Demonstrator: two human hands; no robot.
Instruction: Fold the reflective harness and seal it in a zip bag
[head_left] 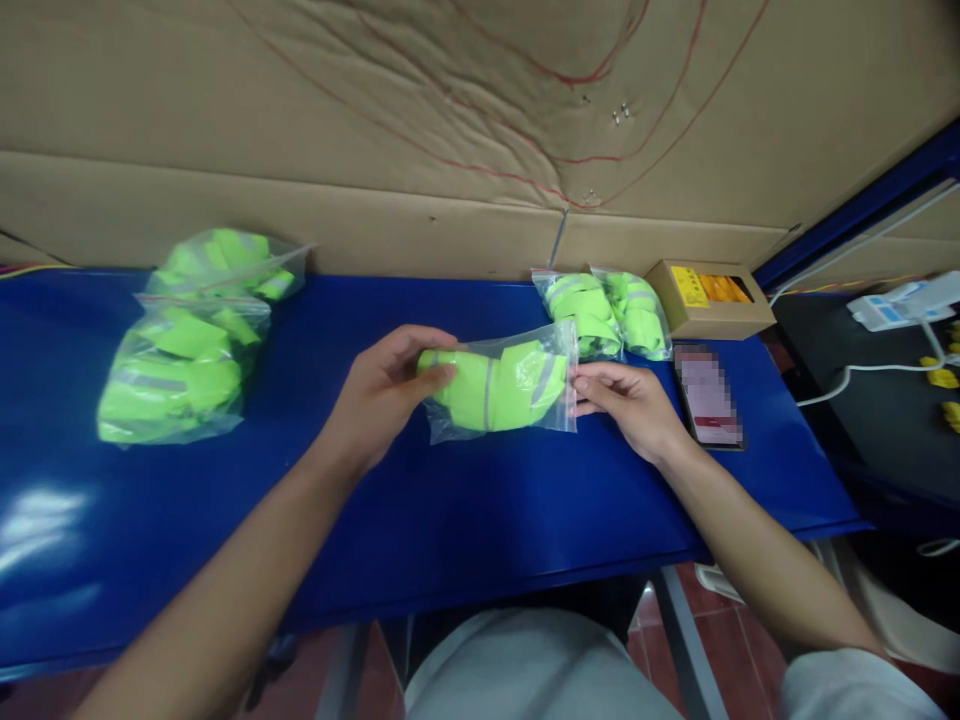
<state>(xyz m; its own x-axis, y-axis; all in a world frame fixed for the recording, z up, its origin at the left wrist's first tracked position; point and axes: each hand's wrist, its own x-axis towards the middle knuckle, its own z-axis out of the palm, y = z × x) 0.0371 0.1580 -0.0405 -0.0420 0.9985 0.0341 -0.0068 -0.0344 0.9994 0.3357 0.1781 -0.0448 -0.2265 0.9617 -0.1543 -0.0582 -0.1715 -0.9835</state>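
Note:
Between my two hands is a clear zip bag (495,390) with a folded neon-yellow reflective strap inside, grey bands showing through the plastic. My left hand (401,385) grips the bag's left end, thumb on top. At the other end, my right hand (619,400) pinches the bag's zip edge between thumb and fingers. To the left lie two similar filled bags, a nearer bag (176,375) overlapping a farther bag (217,262). Two more, a bag (581,312) and a bag beside it (637,315), rest behind my right hand.
The blue table (450,540) runs against a cardboard-covered wall (337,215). On its right side are an open cardboard box (720,318) with orange contents and a phone (709,395). A white power strip (904,300) with a cable lies on a dark surface farther right.

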